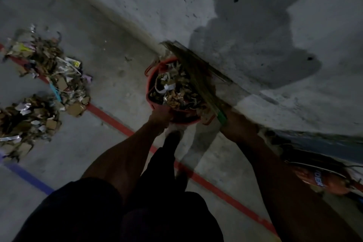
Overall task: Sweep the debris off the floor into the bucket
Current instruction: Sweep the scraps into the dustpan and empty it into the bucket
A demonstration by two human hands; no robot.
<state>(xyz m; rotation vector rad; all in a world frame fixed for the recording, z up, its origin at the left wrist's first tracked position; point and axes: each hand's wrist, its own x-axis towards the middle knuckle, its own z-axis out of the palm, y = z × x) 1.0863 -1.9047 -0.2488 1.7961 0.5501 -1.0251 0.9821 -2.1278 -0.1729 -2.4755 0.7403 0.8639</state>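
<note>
Head view looks down on a red bucket standing near the wall, already heaped with scraps. Left hand grips the near rim, fingers curled over it. Right hand holds the broom by its green-banded neck, though the dim, blurred picture leaves the finger positions hard to read; it looks like a closed grip. Broom bristles lie across the bucket's right side, pressing on the load.

Debris lies in two big heaps well to the left, over a red line, so most of the job is not yet done.

Risks, as I judge them: the bucket seems nearly full, so pushing down with the broom could spill scraps over the rim or tip it toward the wall. Lifting by one edge might also tilt it and shed the top layer. A red cylinder lies by the right arm, near enough to snag on a backswing.
</note>
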